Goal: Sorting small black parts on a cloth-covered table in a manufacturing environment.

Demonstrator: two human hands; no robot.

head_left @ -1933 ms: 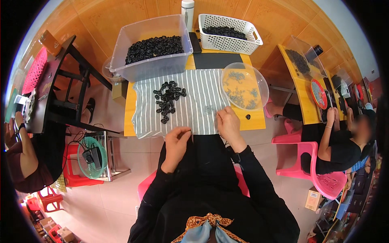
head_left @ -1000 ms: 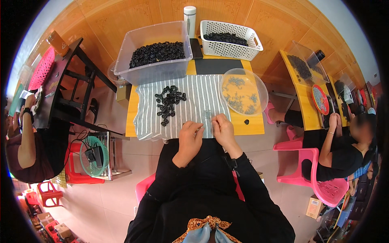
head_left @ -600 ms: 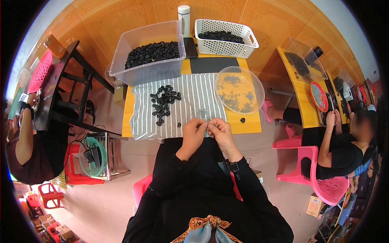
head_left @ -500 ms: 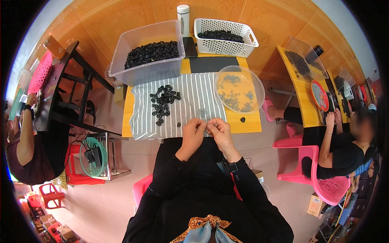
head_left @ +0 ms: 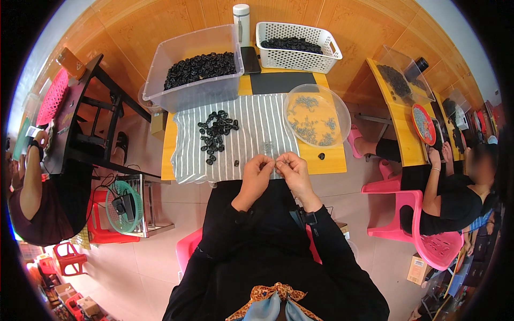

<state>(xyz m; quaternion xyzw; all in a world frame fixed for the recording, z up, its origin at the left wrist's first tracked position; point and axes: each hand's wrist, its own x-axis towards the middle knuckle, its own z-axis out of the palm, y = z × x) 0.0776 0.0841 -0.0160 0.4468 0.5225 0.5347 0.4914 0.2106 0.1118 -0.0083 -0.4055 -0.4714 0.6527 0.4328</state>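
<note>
My left hand (head_left: 256, 176) and my right hand (head_left: 295, 175) meet over the front edge of the striped cloth (head_left: 249, 115), fingertips pinched close together. What they hold is too small to make out. Just beyond the fingers lie a few small grey pieces (head_left: 269, 146) on the cloth. To the left is a loose cluster of small black ring-like parts (head_left: 215, 134), with a single black part (head_left: 236, 163) nearer my left hand. A round clear tray (head_left: 345, 128) at the right bears small grey metal pieces (head_left: 306, 134). Another black part (head_left: 321, 156) rests on the yellow tabletop.
At the back left stands a clear plastic bin (head_left: 198, 99) of black parts; a white perforated basket (head_left: 297, 63) with more stands back right. Between them are a phone (head_left: 250, 60) and a white bottle (head_left: 242, 27). Co-workers sit at side tables, one by a pink chair (head_left: 393, 214).
Both pinched hands have shifted very slightly, and the right hand's fingers have turned a little. The parts on the cloth stay where they were.
</note>
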